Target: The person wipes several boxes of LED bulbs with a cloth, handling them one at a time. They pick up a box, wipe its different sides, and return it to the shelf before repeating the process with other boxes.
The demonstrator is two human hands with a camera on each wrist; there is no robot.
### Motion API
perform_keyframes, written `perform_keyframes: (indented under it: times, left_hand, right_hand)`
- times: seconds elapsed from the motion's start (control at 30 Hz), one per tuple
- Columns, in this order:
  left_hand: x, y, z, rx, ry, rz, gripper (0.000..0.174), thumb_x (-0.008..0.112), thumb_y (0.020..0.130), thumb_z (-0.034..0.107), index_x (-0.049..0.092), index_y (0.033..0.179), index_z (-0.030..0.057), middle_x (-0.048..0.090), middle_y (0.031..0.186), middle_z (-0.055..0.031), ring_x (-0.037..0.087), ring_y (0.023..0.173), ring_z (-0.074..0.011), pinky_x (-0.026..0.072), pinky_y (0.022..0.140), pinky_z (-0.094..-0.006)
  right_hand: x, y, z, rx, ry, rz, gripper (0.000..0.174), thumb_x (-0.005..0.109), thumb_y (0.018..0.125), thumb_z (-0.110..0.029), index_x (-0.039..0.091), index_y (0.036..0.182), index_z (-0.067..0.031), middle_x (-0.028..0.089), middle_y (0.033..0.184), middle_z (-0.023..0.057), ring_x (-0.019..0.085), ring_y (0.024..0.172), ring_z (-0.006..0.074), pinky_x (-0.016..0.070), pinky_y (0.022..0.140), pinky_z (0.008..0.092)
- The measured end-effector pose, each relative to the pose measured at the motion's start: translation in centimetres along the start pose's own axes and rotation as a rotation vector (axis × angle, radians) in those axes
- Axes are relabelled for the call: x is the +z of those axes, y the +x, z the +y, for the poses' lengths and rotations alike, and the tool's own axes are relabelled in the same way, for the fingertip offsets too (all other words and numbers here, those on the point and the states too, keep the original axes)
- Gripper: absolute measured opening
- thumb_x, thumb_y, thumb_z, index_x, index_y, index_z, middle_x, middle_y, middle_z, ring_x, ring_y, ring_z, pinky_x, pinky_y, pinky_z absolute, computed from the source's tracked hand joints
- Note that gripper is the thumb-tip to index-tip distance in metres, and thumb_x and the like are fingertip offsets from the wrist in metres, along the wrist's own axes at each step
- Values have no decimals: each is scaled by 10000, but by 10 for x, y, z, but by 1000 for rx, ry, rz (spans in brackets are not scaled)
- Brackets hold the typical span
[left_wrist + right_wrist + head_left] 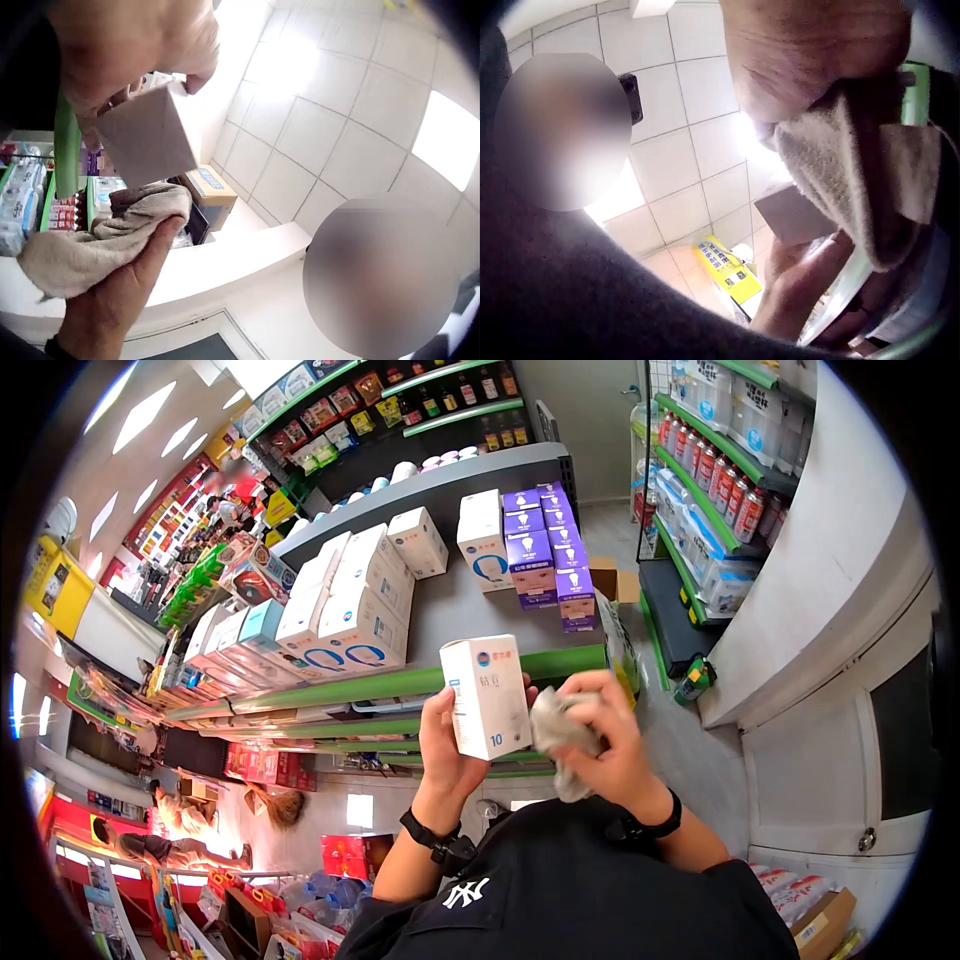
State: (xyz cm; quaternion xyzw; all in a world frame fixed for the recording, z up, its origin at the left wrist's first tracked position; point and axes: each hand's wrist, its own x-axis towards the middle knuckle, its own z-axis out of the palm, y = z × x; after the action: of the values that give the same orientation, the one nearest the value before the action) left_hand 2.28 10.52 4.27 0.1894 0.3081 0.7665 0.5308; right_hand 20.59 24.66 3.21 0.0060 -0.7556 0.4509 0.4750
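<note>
My left hand (447, 745) grips a white light bulb box (487, 700) with a blue "10" near its bottom, held up in front of my chest. In my right hand (612, 745) is a bunched greyish cloth (563, 735), right at the box's right side. The left wrist view shows the cloth (112, 240) pinched under my right thumb, below the box (150, 135). From the right wrist, the cloth (847, 180) hangs down from my hand and overlaps part of the box (795, 214).
A grey shelf top (440, 610) with a green edge (400, 685) stands ahead. It bears white boxes (365, 610) at left and purple bulb boxes (535, 550) at right. A side rack (705, 490) holds red cans. A white door (850, 760) is at right.
</note>
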Motion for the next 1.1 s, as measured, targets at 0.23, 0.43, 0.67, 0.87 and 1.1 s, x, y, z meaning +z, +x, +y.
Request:
perform_keyframes:
  times: [0.23,0.43,0.67,0.87,1.1]
  left_hand:
    - [21,1,-19,11,150,45,743,480,1131,527,258,1740,164,530,1587,-162,583,1417,-319,489,1197,-458]
    - [10,-3,-28,-57,413,-67,870,650,1064,529,262,1731,125,507,1585,-142,533,1450,-260,470,1177,-416]
    - [2,-2,-27,-129,312,-90,838,660,1055,505,306,1701,106,526,1599,-140,575,1434,-271,490,1175,-446]
    - [-10,8,-11,47,-184,72,711,550,1132,546,450,1634,53,606,1556,-190,657,1372,-324,577,1138,-463]
    - [7,6,-20,125,95,96,754,623,1118,491,340,1687,85,568,1574,-118,612,1421,-269,557,1146,-433]
  right_hand:
    - [8,8,-13,-142,-139,-196,412,944,737,-151,718,1074,-85,645,1232,114,704,1043,340,593,847,425]
    - [0,10,-2,-99,-254,50,366,928,798,-167,716,1076,-62,638,1230,142,695,1026,336,581,837,413]
    - [-5,2,13,11,-286,341,296,883,914,-183,724,1092,-8,627,1236,170,635,1089,299,528,913,397]
    - [-9,-2,7,24,-194,365,290,854,946,-221,700,1074,-11,621,1254,177,616,1104,288,501,954,394]
    - [3,2,-17,-150,-227,81,384,923,783,-172,720,1093,-71,642,1253,148,686,1053,330,579,862,421]
